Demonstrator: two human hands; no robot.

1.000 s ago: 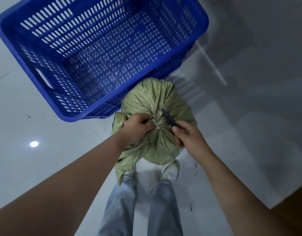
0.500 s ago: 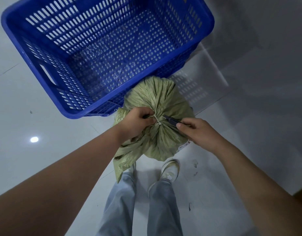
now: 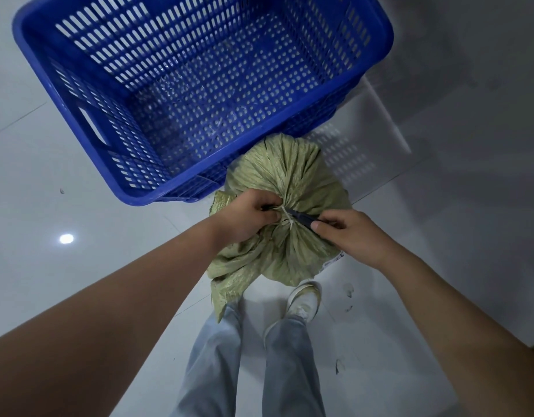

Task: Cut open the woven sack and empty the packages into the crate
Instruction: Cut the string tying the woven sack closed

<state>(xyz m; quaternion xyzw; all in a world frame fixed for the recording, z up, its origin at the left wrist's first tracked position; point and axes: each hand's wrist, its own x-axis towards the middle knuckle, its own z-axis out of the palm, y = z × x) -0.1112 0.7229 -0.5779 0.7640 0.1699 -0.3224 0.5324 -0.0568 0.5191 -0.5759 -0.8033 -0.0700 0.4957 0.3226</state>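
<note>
One sack [image 3: 286, 212], olive-green and woven, stands on the pale floor [image 3: 49, 266] just on the near side of the crate [image 3: 199, 94], its far bulge touching or nearly touching the crate's near wall. The sack stands upright, long axis vertical, with its gathered neck pointing up toward the camera; the pleats fan out from that knot in every direction. A loose flap of the mouth hangs down the sack's left side toward the person's legs [image 3: 247, 356].

The left hand [image 3: 247, 218] is closed in a fist around the gathered neck, at the pale tie [image 3: 286, 216] that binds it. The right hand [image 3: 346, 233] pinches a dark cutter [image 3: 301, 216] between curled fingers and thumb. The cutter's long axis runs nearly level, left to right, with its tip pointing left at the tie, touching or just beside it; whether the blade has bitten in cannot be told.

One crate, blue and slotted, sits on the floor beyond the sack, turned at a slant, its open top up. No packages show in it. Two legs in pale jeans and one white shoe [image 3: 301, 302] appear on the near side of the sack.
</note>
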